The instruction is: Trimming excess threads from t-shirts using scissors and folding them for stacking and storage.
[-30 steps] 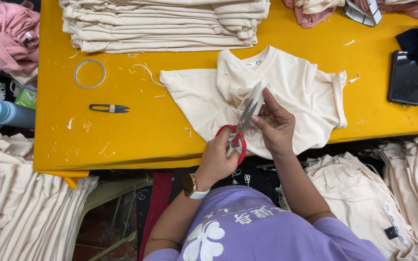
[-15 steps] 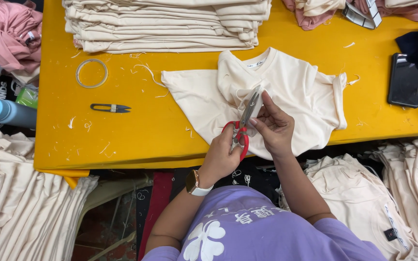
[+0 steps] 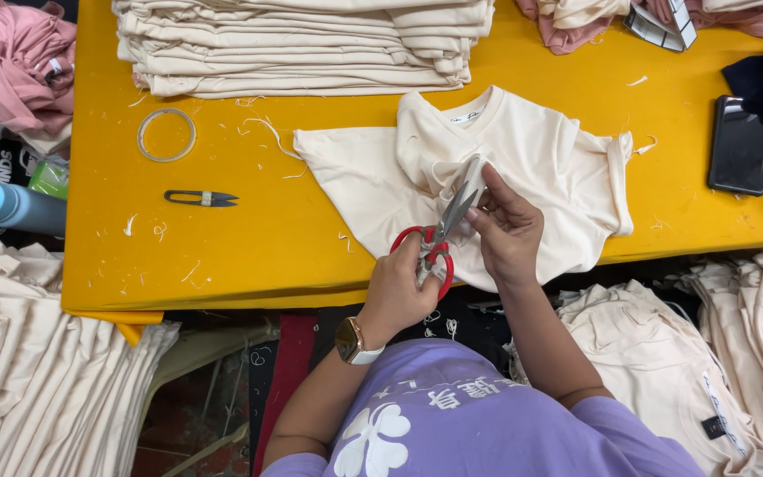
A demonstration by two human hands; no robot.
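A cream T-shirt point(image 3: 540, 168) lies rumpled on the yellow table point(image 3: 311, 238), its lower part hanging over the near edge. My left hand point(image 3: 404, 291), with a watch on the wrist, grips red-handled scissors point(image 3: 443, 230) whose blades point up at the shirt. My right hand point(image 3: 509, 230) pinches a bit of the shirt's fabric right at the blade tips.
A tall stack of folded cream shirts point(image 3: 311, 44) fills the table's far side. A small black thread snip point(image 3: 200, 199) and a thin ring point(image 3: 167, 134) lie at the left, a black phone point(image 3: 737, 146) at the right. Cream garments pile below both sides; a blue bottle point(image 3: 2, 205) is at the left.
Both hands stay at the same spot on the shirt; the scissors have tilted only slightly. Nothing else on the table moved.
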